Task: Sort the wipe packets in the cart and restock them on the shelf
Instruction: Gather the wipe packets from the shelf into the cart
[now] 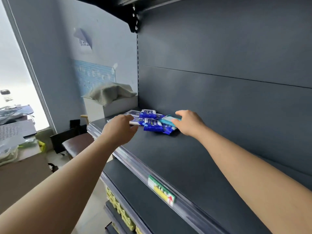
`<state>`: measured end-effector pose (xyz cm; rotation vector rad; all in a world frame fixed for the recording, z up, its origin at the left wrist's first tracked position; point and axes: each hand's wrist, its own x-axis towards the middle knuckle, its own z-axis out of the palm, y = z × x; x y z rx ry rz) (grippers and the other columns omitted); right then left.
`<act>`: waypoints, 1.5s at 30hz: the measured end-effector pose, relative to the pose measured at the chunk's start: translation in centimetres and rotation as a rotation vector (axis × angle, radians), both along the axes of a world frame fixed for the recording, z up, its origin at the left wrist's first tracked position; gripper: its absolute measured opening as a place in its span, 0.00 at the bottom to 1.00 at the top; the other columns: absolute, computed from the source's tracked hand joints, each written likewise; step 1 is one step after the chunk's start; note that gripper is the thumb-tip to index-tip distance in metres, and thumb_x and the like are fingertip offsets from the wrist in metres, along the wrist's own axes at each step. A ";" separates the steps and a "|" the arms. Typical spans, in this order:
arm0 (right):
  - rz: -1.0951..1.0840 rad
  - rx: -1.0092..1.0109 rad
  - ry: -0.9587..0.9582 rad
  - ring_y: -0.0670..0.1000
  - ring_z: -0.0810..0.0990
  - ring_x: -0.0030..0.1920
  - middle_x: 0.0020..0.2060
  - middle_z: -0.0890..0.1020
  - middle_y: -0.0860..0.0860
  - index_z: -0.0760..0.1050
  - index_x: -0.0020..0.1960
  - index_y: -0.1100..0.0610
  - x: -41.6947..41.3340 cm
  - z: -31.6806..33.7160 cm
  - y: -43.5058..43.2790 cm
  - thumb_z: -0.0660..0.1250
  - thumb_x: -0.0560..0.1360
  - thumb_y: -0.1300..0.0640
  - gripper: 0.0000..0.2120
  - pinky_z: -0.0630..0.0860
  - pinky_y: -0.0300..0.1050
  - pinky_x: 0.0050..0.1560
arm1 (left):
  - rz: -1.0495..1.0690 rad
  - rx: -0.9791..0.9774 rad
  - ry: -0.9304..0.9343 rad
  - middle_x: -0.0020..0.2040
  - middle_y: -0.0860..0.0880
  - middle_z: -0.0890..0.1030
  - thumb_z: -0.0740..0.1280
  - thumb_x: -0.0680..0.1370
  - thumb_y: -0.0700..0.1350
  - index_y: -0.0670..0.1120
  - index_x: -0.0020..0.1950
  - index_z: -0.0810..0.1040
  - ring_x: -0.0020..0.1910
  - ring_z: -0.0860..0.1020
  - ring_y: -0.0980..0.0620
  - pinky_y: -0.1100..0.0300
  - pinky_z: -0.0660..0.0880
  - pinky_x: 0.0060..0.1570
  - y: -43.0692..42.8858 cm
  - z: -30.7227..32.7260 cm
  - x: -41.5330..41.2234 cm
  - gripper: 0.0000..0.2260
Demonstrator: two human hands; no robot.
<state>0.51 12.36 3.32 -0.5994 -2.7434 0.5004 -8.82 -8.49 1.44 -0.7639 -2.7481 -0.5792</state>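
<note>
Blue wipe packets (152,125) lie clustered at the far left end of the dark grey shelf (185,157). The left hand (119,128) pinches a white packet (134,123), and the right hand (189,122) pinches a teal packet (168,119). A price label (162,190) sits on the near rail. At left, a laptop (11,130) lies beside a bright window (15,73).

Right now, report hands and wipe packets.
Left hand grips white packet. Right hand pinches teal packet. Blue packets piled between them, on shelf.
</note>
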 end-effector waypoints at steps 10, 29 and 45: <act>-0.234 -0.104 -0.181 0.56 0.69 0.67 0.69 0.69 0.58 0.63 0.73 0.58 -9.1 -4.4 3.7 0.61 0.78 0.51 0.26 0.68 0.45 0.63 | -0.095 -0.088 -0.200 0.71 0.43 0.68 0.62 0.78 0.54 0.48 0.75 0.63 0.69 0.68 0.44 0.50 0.67 0.66 2.3 -4.9 -15.5 0.26; -0.541 -0.248 0.010 0.52 0.75 0.44 0.57 0.77 0.54 0.79 0.48 0.52 -13.9 -6.3 0.5 0.64 0.76 0.60 0.06 0.69 0.41 0.35 | -0.482 0.141 -0.294 0.72 0.44 0.66 0.67 0.76 0.44 0.48 0.73 0.64 0.69 0.68 0.46 0.53 0.66 0.66 6.9 -6.1 -24.5 0.27; -0.847 -0.414 -0.011 0.55 0.73 0.63 0.65 0.74 0.54 0.68 0.68 0.54 -16.6 -7.0 0.2 0.76 0.64 0.42 0.38 0.74 0.52 0.61 | -0.196 0.072 -0.648 0.57 0.41 0.79 0.60 0.58 0.77 0.40 0.62 0.72 0.57 0.76 0.40 0.47 0.72 0.60 10.9 -5.3 -26.9 0.48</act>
